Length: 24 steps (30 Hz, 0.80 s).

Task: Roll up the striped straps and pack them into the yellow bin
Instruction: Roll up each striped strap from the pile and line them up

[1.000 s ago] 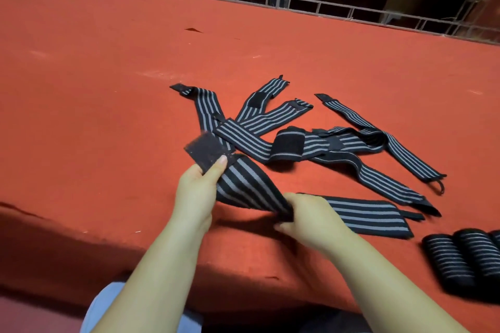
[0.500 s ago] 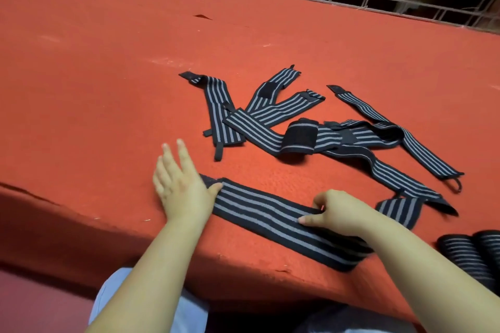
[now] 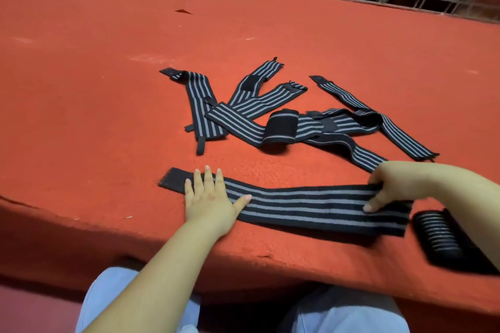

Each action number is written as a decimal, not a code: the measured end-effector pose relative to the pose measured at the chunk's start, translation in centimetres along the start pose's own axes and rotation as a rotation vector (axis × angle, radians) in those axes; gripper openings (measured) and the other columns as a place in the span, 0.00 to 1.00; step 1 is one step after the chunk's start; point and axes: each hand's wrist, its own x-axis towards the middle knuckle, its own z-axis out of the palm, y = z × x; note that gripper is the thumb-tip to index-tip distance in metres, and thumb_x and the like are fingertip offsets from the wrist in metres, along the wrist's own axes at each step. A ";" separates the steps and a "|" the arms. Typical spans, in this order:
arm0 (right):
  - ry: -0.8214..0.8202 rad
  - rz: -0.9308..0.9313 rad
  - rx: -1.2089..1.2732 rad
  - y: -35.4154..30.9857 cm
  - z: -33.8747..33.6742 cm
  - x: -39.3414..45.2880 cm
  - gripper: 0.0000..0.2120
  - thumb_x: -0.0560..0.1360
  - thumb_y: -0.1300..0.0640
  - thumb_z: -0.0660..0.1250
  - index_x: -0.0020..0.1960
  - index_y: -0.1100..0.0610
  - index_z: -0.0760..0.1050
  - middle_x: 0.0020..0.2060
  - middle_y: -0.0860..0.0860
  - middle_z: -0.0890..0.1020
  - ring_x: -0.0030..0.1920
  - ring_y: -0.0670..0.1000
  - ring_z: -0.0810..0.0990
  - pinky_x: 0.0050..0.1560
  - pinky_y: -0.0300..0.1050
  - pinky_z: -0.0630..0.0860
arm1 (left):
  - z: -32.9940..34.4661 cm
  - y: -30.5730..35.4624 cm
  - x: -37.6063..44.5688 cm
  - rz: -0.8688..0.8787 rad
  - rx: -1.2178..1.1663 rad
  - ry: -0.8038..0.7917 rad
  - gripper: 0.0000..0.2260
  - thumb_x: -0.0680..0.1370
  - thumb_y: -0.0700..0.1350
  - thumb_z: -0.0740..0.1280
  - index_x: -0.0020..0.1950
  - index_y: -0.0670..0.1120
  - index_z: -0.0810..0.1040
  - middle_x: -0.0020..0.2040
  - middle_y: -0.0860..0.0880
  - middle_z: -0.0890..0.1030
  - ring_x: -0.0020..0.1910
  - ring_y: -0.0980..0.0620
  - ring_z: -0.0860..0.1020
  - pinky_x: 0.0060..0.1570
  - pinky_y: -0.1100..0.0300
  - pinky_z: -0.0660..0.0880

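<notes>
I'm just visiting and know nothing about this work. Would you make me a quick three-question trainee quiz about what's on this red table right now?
1. True or false: the left hand lies flat, fingers straight, on the flattened strap.
2. Which hand holds the strap's end nearest the rolled straps?
A. left hand
B. right hand
C. neither
3. Fill in: the loose straps farther back on the red table lie in a tangled ____.

Key:
1. True.
2. B; its fingers curl over that end.
3. Pile; several cross one another. The yellow bin is not in view.
</notes>
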 end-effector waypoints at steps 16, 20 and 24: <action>0.195 0.065 0.195 8.4 -0.1 -1.9 0.18 0.63 0.41 0.76 0.40 0.54 0.79 0.33 0.46 0.79 0.38 0.47 0.76 0.40 0.42 0.71 | 0.5 13.1 -0.7 0.746 -0.186 -0.067 0.20 0.80 0.53 0.58 0.72 0.51 0.64 0.73 0.50 0.64 0.73 0.51 0.59 0.72 0.55 0.54; 0.304 0.113 0.153 10.6 -0.8 -2.6 0.14 0.65 0.44 0.76 0.42 0.52 0.79 0.38 0.47 0.79 0.38 0.46 0.75 0.36 0.41 0.69 | 1.5 14.8 0.3 0.674 -0.210 0.004 0.14 0.78 0.54 0.61 0.62 0.51 0.70 0.62 0.51 0.72 0.64 0.51 0.68 0.66 0.55 0.62; 0.262 0.144 0.099 11.8 0.1 -2.0 0.13 0.66 0.45 0.75 0.43 0.52 0.79 0.40 0.48 0.80 0.41 0.49 0.77 0.38 0.42 0.70 | 1.6 16.5 0.4 0.695 -0.282 0.019 0.11 0.78 0.52 0.62 0.59 0.51 0.71 0.59 0.53 0.73 0.61 0.52 0.69 0.65 0.57 0.63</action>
